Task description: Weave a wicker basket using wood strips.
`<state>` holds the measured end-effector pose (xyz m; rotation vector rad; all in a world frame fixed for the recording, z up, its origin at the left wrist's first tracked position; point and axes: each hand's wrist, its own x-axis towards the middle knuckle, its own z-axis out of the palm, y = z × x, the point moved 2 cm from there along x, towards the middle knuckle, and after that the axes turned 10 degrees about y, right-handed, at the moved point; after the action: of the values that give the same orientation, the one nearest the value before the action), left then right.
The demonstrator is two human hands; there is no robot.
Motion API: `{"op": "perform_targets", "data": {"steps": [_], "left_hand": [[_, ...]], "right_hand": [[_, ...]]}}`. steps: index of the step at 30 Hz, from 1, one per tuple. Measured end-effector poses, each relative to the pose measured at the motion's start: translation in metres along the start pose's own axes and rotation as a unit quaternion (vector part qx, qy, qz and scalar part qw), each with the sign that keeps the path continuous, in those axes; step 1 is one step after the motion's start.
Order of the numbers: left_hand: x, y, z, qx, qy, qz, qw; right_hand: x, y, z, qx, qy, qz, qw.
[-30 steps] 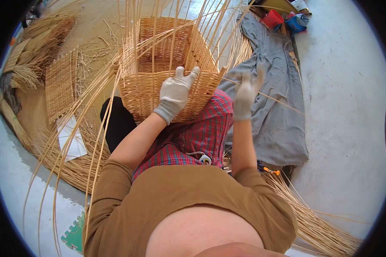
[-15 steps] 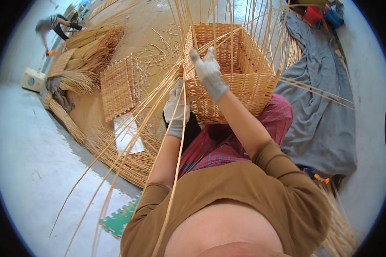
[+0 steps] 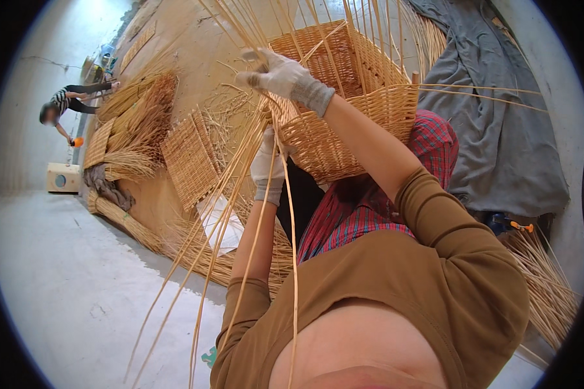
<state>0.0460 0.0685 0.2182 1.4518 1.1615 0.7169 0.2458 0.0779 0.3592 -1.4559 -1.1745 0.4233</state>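
Note:
A square wicker basket [image 3: 353, 133], woven from tan rods, rests tilted against my lap, with several thin upright stakes [image 3: 331, 55] rising from its rim. My left hand [image 3: 266, 165], in a white work glove, is closed on long wicker rods [image 3: 230, 194] at the basket's near-left corner; rods hide part of its fingers. These rods trail down past my left forearm. Above that corner is my right hand [image 3: 282, 74], gloved too, its thumb and fingers apart beside the leaning stakes. Whether a rod touches its palm is hidden.
Left of the basket lie a flat woven panel [image 3: 191, 159], a white sheet [image 3: 220, 223] and bundles of rods [image 3: 149, 123]. A grey cloth [image 3: 493, 129] spreads at the right. Another person [image 3: 71, 100] bends at the far left. More rods [image 3: 545, 292] lie at lower right.
My right hand has moved left, off the basket's rim to beyond its corner, its fingers now pointing left. The corner stakes lean farther left. My left hand stays at the corner; the whole view has turned.

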Motion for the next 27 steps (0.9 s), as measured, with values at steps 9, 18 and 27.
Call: {"op": "perform_targets", "data": {"steps": [9,18,27], "left_hand": [[-0.018,0.023,-0.002,-0.118,0.017,-0.021,0.993],[-0.03,0.044,0.019,0.281,0.103,0.376,0.877],[-0.002,0.074,0.082,-0.037,-0.048,-0.027,0.998]], "right_hand": [[-0.059,-0.032,-0.002,0.306,-0.011,-0.022,0.952],[-0.127,0.101,-0.088,0.564,0.113,0.08,0.814],[-0.074,0.015,-0.088,0.005,0.134,-0.165,0.977]]}}
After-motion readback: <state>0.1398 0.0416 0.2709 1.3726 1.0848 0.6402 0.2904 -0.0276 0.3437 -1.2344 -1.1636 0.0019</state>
